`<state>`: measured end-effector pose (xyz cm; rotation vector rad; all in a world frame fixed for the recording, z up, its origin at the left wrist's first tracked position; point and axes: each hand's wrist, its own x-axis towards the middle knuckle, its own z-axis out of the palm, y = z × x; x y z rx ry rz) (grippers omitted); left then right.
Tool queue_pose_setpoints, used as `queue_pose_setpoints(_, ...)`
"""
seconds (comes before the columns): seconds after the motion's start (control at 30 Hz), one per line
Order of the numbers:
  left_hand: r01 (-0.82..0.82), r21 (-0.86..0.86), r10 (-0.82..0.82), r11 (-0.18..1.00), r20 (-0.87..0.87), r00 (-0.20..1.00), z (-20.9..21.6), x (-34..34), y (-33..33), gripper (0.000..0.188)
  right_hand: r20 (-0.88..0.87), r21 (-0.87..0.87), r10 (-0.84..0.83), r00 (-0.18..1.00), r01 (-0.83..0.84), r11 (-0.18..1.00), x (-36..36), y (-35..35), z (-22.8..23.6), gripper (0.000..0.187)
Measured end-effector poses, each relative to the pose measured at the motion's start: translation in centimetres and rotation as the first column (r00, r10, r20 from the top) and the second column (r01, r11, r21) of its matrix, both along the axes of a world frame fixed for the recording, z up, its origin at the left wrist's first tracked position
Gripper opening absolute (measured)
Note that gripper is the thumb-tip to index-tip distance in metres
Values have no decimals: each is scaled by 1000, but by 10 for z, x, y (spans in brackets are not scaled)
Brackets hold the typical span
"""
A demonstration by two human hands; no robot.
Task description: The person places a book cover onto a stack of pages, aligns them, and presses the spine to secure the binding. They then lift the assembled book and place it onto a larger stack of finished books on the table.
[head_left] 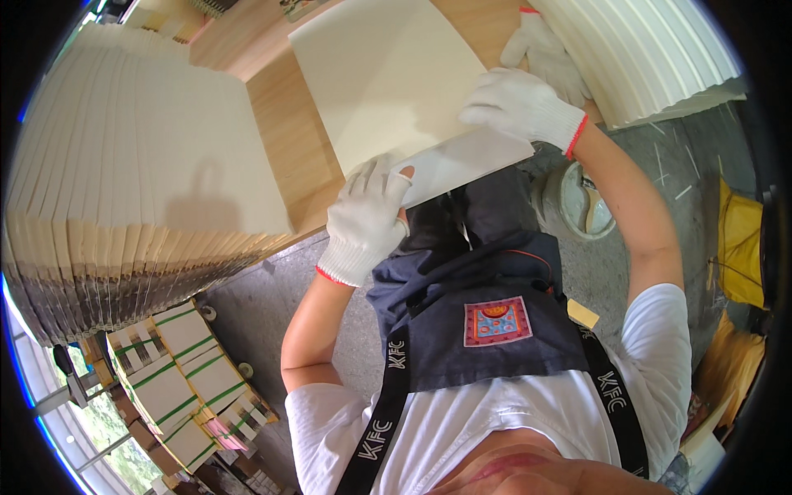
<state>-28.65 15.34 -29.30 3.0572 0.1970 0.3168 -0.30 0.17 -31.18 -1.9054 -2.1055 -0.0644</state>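
Nearest, at six o'clock: dark blue apron (470,330) with black straps over a white T-shirt, a small red-and-blue square patch on its bib. Left hand (367,219), in a white knit glove with red cuff, sits just left of centre; fingers curled and closed on the near edge of the large cream sheet of card (388,82), thumb on top of a folded strip along that edge. Right hand (520,107), same kind of glove, at one o'clock, fingers together and pressed flat on the sheet's right near corner, not gripping round it. The sheet lies on the light wooden tabletop (289,140), reaching from centre toward twelve o'clock. At nine o'clock, a tall fanned stack of cream sheets (140,181). At seven o'clock, on the grey floor, bundles of white paper bound with green straps (186,371). At two o'clock, a spare white glove (544,49) beside a ribbed white stack (652,49). At three o'clock, a round grey tub with a brush (586,198).
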Motion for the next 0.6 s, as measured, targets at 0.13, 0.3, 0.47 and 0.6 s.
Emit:
queue_pose_setpoints(0.13, 31, 18, -32, 999, 29, 999, 0, 1, 0, 37, 70, -54, 2, 998, 2, 999, 0, 2, 2, 27)
queue_pose_setpoints(0.3, 53, -5, -53, 999, -20, 998, -1, 0, 5, 26, -27, -211, -175, 984, 166, 963, -12, 4, 14, 27)
queue_pose_setpoints(0.47, 77, 50, -76, 996, -23, 997, -6, -3, 10, 35, -26, -83, -13, 1000, 11, 996, -10, -3, 6, 30)
queue_pose_setpoints(0.6, -15, 41, 13, 999, 57, 998, -10, -2, 3, 48, 48, -166, -68, 997, 75, 983, -17, -3, 16, 30)
